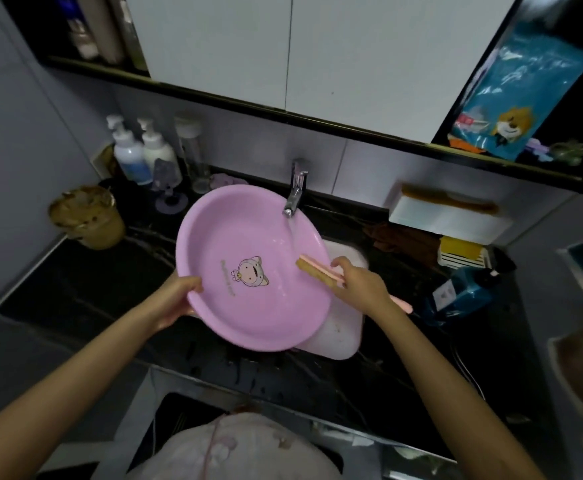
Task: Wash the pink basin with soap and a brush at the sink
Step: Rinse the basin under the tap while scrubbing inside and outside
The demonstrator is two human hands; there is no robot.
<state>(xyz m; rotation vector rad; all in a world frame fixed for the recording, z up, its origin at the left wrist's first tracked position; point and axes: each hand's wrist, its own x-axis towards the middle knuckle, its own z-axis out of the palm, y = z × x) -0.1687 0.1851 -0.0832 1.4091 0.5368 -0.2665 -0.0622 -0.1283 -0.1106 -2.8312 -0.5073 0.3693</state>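
The pink basin (248,237), with a cartoon figure printed on its bottom, is tilted over the white sink (343,336). My left hand (176,299) grips its left rim, thumb inside. My right hand (361,284) holds a pink-handled brush (317,268) whose tan bristles touch the basin's inner right side. Water runs from the chrome tap (295,192) into the basin beside the brush head.
Pump bottles (129,154) and a clear tumbler (191,150) stand at the back left of the black counter (86,282). A brown tub (87,216) sits left. A yellow soap bar on a rack (461,252) and a blue bottle (463,294) lie right.
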